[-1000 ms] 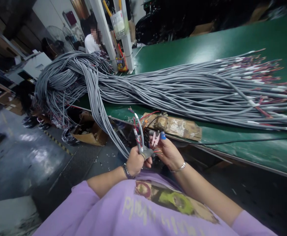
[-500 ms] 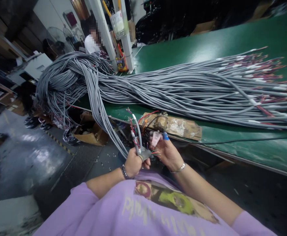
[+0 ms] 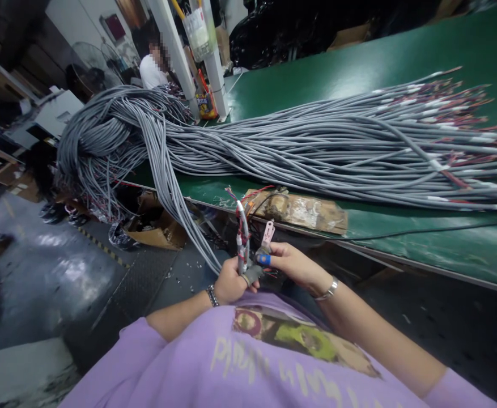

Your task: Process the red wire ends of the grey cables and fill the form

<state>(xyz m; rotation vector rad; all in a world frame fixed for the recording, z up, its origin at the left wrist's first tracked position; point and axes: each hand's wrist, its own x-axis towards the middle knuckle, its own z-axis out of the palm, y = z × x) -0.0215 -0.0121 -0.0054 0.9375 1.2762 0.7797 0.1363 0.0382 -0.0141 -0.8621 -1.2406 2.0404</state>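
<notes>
My left hand (image 3: pixel 231 281) is closed around several grey cables (image 3: pixel 191 229) near their ends. Stripped ends with white bands and thin coloured wires (image 3: pixel 242 235) stick up above the fist. At the left thumb is a grey piece (image 3: pixel 253 274); whether it is a thumb cover or cable sheath I cannot tell. Thin wires spread to its right. My right hand (image 3: pixel 293 263), with blue tape round its thumb, pinches a small pale pink flat tool (image 3: pixel 268 233) with a slot at its top. It is close to the wires by my left hand.
A large bundle of grey cables (image 3: pixel 248 147) lies along the green bench (image 3: pixel 316 85). A wooden block (image 3: pixel 303 212) sits at the bench's near edge. An open cardboard box (image 3: pixel 157 226) is below, left. A white post (image 3: pixel 216 85) rises behind the cables; a person (image 3: pixel 152 68) is beyond.
My right hand has turned and come down, its thumb now pressed on the pink tool, which stands more upright. The upright cable ends in my left hand have drawn closer together.
</notes>
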